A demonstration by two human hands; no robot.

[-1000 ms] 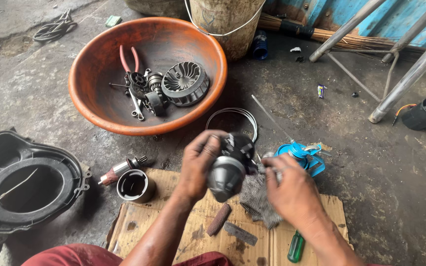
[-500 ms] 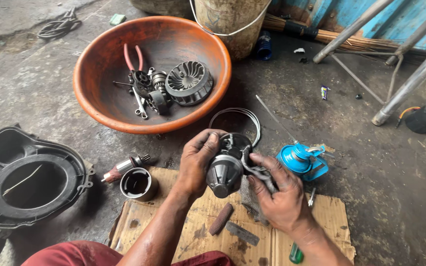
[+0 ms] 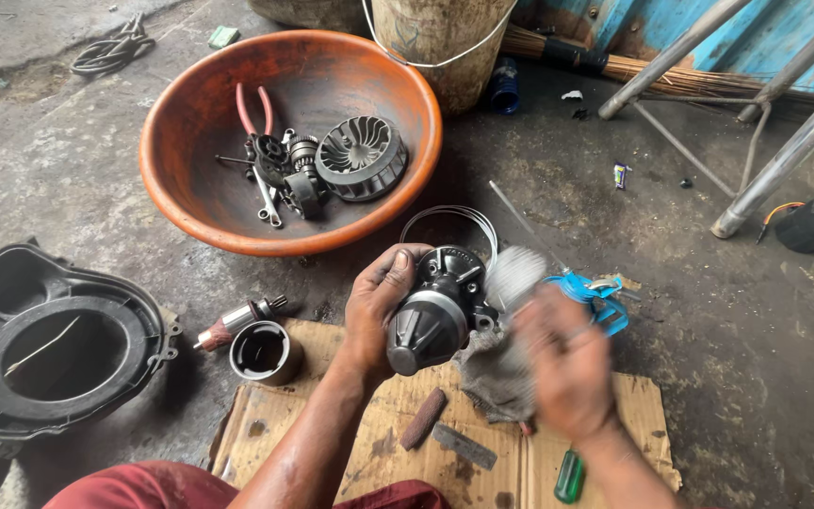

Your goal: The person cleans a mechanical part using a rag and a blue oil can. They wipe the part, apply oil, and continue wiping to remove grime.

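Soft, even daylight falls over my floor (image 3: pixel 96 179), leaving only faint shadows and no glare. My right hand (image 3: pixel 562 363) is smeared with motion blur; my left hand (image 3: pixel 377 311) stays sharp. Straight edges bend slightly near the corners.

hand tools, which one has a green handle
The screwdriver lying on the cardboard beside the right hand; the pliers in the orange basin have red handles.

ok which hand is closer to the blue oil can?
Right. The right hand, blurred and holding a grey rag, sits just beside the blue oil can. The left hand grips the dark motor housing, farther off.
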